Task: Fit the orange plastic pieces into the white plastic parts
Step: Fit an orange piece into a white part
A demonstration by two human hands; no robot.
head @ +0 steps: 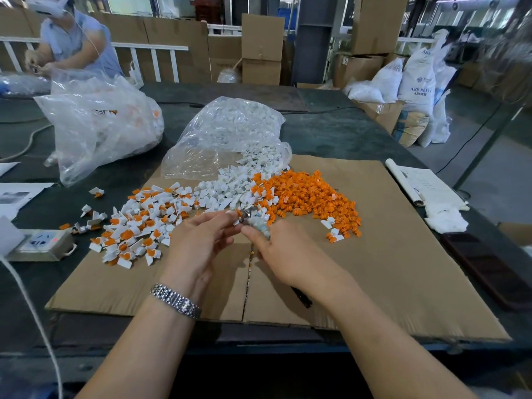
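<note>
Both hands meeting at the centre of the frame, above a flat sheet of cardboard on a dark table. Left hand with fingers curled, pinching a small white part with a bit of orange at its tip. Right hand curled around a pale, blurred object, thumb pressed along it; too smeared to tell exactly what it is. Just beyond the fingertips, a heap of loose orange pieces spread toward centre right of the frame, touching a heap of loose white parts at centre. Left of centre, a scatter of white parts already fitted with orange pieces, partly on the cardboard and partly on the bare table. Behind the white heap, a clear plastic bag lying open with more white parts spilling out. At upper left, a second, larger clear bag standing on the table. Metal watch band on the left wrist. At far left, a power strip with a red light. At right, a rolled sheet of paper and crumpled white cloth. At top left, another person in a blue shirt.
</note>
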